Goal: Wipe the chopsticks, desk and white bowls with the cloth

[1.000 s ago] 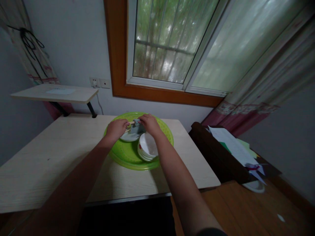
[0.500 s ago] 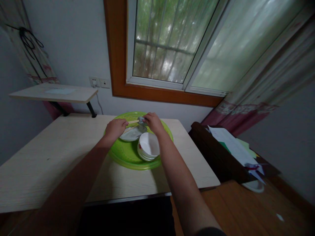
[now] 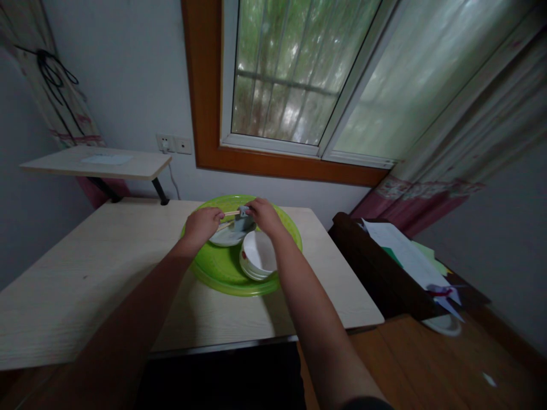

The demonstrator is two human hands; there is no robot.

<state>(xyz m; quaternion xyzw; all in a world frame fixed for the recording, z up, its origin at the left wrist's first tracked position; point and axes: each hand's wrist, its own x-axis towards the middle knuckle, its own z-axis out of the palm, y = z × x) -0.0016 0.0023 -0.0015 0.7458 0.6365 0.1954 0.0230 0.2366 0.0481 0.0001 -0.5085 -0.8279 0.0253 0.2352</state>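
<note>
A round green basin point(image 3: 222, 273) sits on the light wooden table point(image 3: 85, 285). Inside it are a stack of white bowls point(image 3: 258, 259) and a white plate point(image 3: 224, 236). My left hand point(image 3: 203, 223) is closed around wooden chopsticks point(image 3: 232, 213), held level over the basin. My right hand point(image 3: 262, 215) pinches a small grey cloth point(image 3: 243, 219) against the chopsticks' far end, just above the plate.
A small raised shelf point(image 3: 98, 162) stands at the table's back left, below a wall socket point(image 3: 174, 144). To the right is a dark wooden piece of furniture point(image 3: 376, 267) with papers point(image 3: 401, 250) on it. A window and curtain fill the back wall.
My right hand with the grey cloth has slid back and forth along the chopsticks by a small amount. The left hand has stayed nearly still.
</note>
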